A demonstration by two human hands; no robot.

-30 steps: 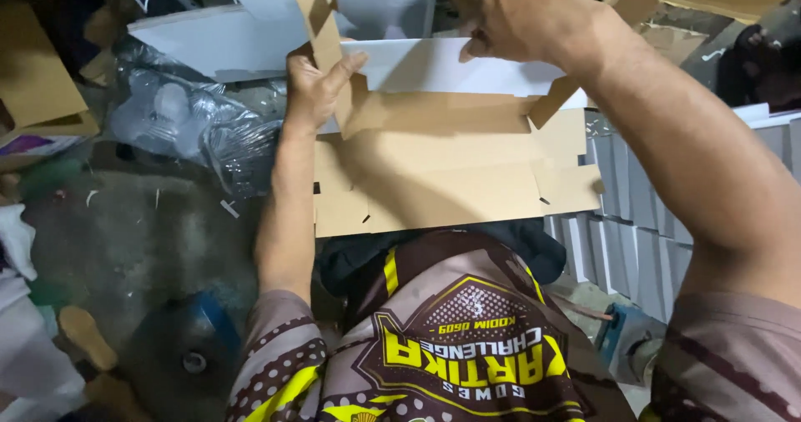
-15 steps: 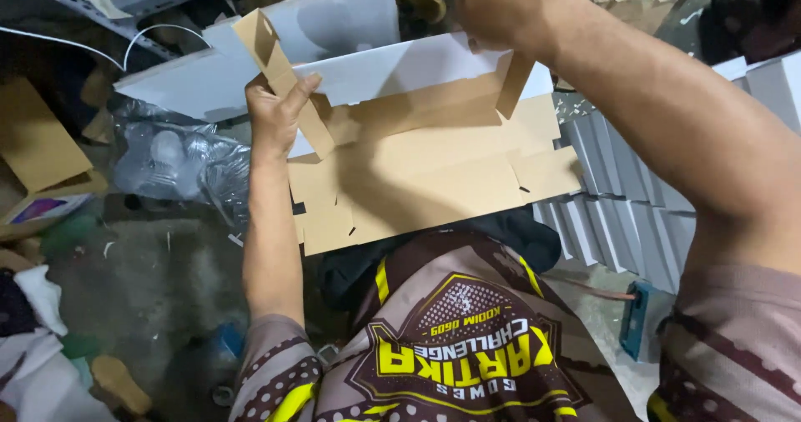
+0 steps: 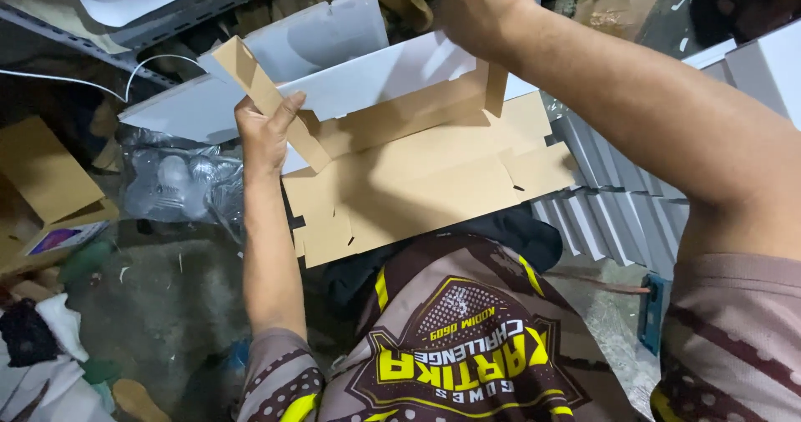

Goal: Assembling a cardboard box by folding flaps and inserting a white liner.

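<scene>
A flat die-cut cardboard box blank (image 3: 417, 171), brown inside and white outside, rests over my lap with its side walls partly folded up. My left hand (image 3: 265, 131) grips the left end flap, which stands up at a slant. At the top, my right hand (image 3: 471, 9) pinches the upper right flap and far wall. The bottom panel with its tabs lies flat toward my patterned shirt.
Folded white boxes (image 3: 617, 201) are stacked at the right. A clear plastic bag (image 3: 175, 188) lies on the grey floor at the left, next to brown cardboard pieces (image 3: 46, 171). White sheets (image 3: 317, 30) lean behind the blank. Cloth scraps lie at the lower left.
The view has shifted and the blank sits lower and more central. The left flap has been raised higher by my left hand; my right hand stays on the upper right flap.
</scene>
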